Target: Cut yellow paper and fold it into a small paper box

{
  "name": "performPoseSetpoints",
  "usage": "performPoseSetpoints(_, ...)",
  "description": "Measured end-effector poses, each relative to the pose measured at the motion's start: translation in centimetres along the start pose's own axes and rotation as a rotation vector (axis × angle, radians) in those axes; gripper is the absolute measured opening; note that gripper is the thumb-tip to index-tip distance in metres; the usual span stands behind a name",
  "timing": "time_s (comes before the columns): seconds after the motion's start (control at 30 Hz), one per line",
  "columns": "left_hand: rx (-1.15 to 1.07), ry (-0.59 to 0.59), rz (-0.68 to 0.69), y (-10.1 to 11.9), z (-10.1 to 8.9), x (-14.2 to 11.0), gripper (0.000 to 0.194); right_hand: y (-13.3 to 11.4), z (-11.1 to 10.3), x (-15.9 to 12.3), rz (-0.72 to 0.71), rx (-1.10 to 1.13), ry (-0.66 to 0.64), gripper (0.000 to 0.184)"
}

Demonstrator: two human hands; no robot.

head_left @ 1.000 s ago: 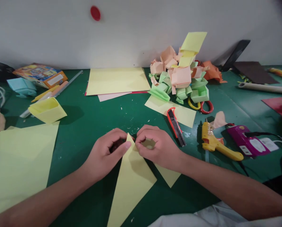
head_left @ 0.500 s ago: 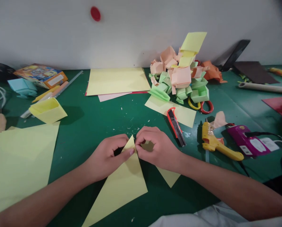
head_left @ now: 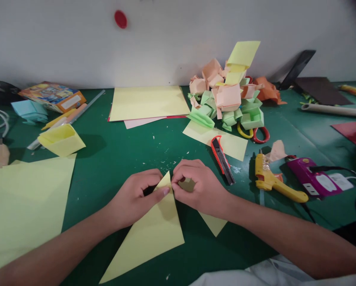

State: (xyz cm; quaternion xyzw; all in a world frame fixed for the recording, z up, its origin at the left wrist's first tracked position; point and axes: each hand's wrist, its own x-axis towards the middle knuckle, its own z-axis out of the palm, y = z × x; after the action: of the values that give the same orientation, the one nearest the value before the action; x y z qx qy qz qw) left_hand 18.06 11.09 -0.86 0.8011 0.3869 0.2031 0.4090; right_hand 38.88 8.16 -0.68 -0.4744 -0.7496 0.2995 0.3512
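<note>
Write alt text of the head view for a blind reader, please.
A left hand pinches yellow paper near its pointed tip, the right hand at its edge, over a green table. A cutter, glue gun and paper pile lie further right.

Left hand (head_left: 142,194) grips the pointed yellow sheet (head_left: 155,238) near its tip; right hand (head_left: 200,186) is pinched at its right edge, near the utility knife (head_left: 222,160)

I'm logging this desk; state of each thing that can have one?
Sheet: pointed, held by left hand
Right hand: pinched at sheet's edge
Yellow pouch: mouth open
Cutter: lying down, blade unclear
Scissors: partly covered, blades hidden
Glue gun: lying down, power unclear
Black slab: tilted
Box: lying flat
</note>
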Motion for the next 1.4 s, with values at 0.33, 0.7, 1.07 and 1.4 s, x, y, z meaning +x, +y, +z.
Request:
performPoseSetpoints(0.33, -0.021, 0.006, 0.005, 0.2, -0.1, -0.1, 0.041, 0.1, -0.3, 0.1, 0.020, -0.008, 0.005, 0.014)
performPoseSetpoints(0.7, -0.086, 0.039, -0.049, -0.5, 0.0, -0.4, 0.040, 0.5, -1.1, -0.1, 0.008, 0.040, -0.069, 0.013)
performPoseSetpoints(1.07, -0.071, 0.024, -0.042, 0.2, -0.3, -0.3, 0.038, 0.4, -0.7, -0.4, -0.023, 0.028, -0.174, 0.006)
performPoseSetpoints(1.4, -0.075, 0.021, -0.033, -0.1, -0.1, -0.3, 0.038, 0.5, -0.3, -0.3, -0.019, 0.085, -0.133, 0.011)
